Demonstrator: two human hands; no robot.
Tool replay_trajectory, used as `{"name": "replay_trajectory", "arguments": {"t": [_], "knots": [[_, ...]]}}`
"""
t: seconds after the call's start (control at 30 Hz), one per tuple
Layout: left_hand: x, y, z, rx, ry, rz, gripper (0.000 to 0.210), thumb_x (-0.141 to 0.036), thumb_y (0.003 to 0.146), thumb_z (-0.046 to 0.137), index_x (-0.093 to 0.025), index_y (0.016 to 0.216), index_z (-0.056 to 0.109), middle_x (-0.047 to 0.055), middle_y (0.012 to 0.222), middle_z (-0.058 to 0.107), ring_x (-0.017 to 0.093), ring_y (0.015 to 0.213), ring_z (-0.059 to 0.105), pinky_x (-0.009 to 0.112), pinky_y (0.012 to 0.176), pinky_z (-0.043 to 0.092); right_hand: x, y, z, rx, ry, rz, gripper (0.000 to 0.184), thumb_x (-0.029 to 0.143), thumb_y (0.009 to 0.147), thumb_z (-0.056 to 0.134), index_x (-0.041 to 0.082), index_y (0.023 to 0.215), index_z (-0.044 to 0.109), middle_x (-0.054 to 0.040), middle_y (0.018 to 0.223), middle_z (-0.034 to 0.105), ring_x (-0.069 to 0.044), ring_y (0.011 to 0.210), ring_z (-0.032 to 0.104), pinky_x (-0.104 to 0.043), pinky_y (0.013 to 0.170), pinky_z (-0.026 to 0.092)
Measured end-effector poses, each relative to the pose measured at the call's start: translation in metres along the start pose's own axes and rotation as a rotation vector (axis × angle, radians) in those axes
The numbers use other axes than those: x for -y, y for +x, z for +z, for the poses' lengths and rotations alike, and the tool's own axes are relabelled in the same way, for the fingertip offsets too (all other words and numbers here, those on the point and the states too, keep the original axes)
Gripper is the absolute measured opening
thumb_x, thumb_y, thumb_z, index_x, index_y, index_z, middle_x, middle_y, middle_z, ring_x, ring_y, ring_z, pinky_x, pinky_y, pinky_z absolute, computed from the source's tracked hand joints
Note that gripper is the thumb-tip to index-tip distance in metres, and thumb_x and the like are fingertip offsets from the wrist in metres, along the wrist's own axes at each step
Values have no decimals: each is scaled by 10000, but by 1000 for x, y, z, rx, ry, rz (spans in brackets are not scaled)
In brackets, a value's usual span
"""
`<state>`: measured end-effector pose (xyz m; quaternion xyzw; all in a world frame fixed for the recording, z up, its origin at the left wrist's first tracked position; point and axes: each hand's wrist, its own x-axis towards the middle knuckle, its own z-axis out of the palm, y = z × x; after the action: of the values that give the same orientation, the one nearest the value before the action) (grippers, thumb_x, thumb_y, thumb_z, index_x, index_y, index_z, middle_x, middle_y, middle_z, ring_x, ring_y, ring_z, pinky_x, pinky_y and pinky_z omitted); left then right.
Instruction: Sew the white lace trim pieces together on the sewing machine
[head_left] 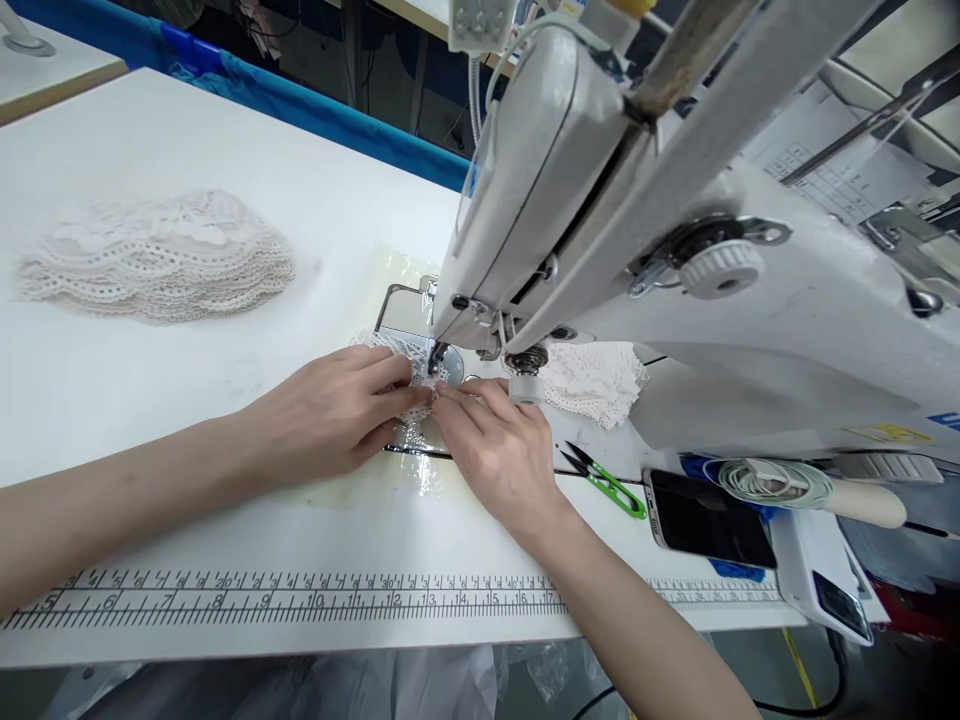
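In the head view, two bare hands work at one white sewing machine [517, 190]. One lace piece [397, 343] lies at the single presser foot [435, 357], on the machine's plate. The left hand [341, 410] is narrowed, its fingers bent together and gripping the lace piece. The right hand [495, 435] has curled fingers touching the lace piece's near edge; whether they pinch it I cannot tell. On the worktop [187, 400] lie two further lots of lace: one layered stack [172, 260] well to the left, its layers too close to count, and one bundle [596, 380] under the machine's arm. Right of the right hand are one pair of green snips [616, 492] and, just beside them, one phone [709, 517]. One printed ruler [300, 600] runs along the near edge.
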<state>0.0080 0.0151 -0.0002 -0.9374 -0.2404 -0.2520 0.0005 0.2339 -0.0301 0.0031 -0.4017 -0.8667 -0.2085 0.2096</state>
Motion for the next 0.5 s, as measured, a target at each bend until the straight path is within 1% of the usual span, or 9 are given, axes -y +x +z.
{"name": "replay_trajectory", "arguments": {"t": [0.17,0.23,0.3,0.37,0.43,0.5], "knots": [[-1,1,-2,-26,-3,-13,386,-66,931,457,-135,1186,738,73,891,671,215,789,626,338,708,535,0,2,0,-12,-13,6,190,60,995,633,200,963,758,11,1033,837,-157,844,685,-316,770,405],[0,2,-2,-31,-8,-27,393,-65,919,455,-131,1187,736,75,885,668,213,789,631,333,698,534,-1,2,1,-34,-27,-6,237,43,995,608,216,974,768,35,1024,837,-151,818,677,-310,802,435],[1,2,-2,-19,-19,-54,392,-82,921,457,-138,1192,735,72,878,669,209,783,638,324,675,531,-2,3,1,-54,-14,-17,289,22,997,578,228,941,772,45,1008,834,-143,818,673,-305,818,457],[3,1,-2,13,-42,-86,381,-120,945,464,-154,1207,738,70,879,677,201,761,643,310,630,519,-4,4,2,-41,44,19,297,40,1012,567,229,916,776,31,926,825,-143,827,672,-302,816,470],[6,2,-1,64,-89,-128,358,-182,982,486,-180,1229,744,70,896,688,189,734,644,293,582,495,-6,5,3,-10,124,92,282,93,1041,566,227,932,790,12,811,794,-150,811,668,-298,794,478],[9,4,-1,100,-168,-191,339,-254,1018,497,-219,1231,758,69,933,697,175,719,648,284,574,488,-7,5,5,2,185,169,275,165,1069,562,223,960,807,-4,739,761,-159,793,666,-295,752,482]]}}
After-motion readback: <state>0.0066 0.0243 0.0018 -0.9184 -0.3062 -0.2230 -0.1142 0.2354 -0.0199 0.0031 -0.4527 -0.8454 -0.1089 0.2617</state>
